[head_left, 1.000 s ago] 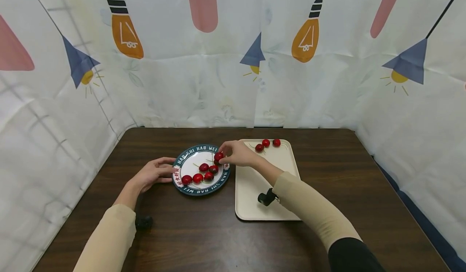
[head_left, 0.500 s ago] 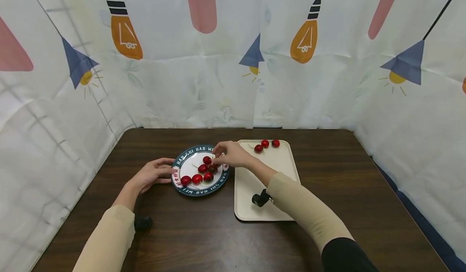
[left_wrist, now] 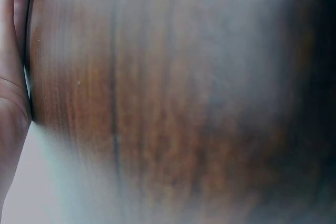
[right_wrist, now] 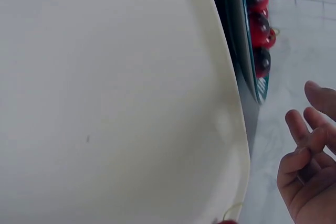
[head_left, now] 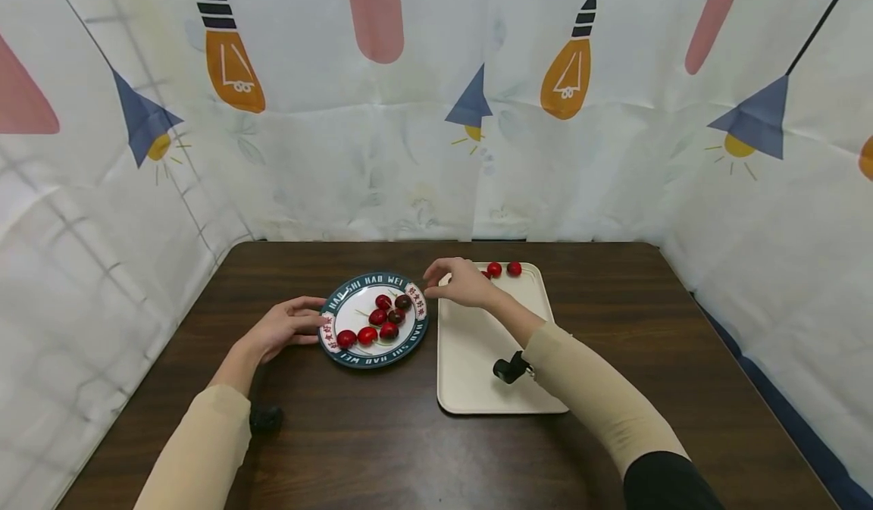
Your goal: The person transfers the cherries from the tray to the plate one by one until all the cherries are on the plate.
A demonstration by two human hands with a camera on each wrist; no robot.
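Note:
Several dark red cherries (head_left: 378, 317) lie on a white plate with a dark blue-green lettered rim (head_left: 364, 283). My left hand (head_left: 283, 326) touches the plate's left edge with its fingers nearly straight. Only part of that hand (left_wrist: 10, 93) shows in the left wrist view. To the right of the plate, my right hand (head_left: 460, 281) is held over the far left corner of a cream tray (head_left: 491, 343). Its fingers (right_wrist: 298, 127) are loosely bent with nothing between them. Three cherries (head_left: 494, 269) sit at the tray's far end, one partly hidden behind the right hand.
Plate and tray stand side by side on a dark brown wooden table (head_left: 355, 434), a narrow gap between them. A printed white curtain (head_left: 409, 176) hangs behind and along both sides. Small black cameras (head_left: 510, 368) are worn at the wrists.
My right hand has let go of a cherry on the plate and moved right, off the plate to the tray's corner. The left hand has stayed at the plate's edge.

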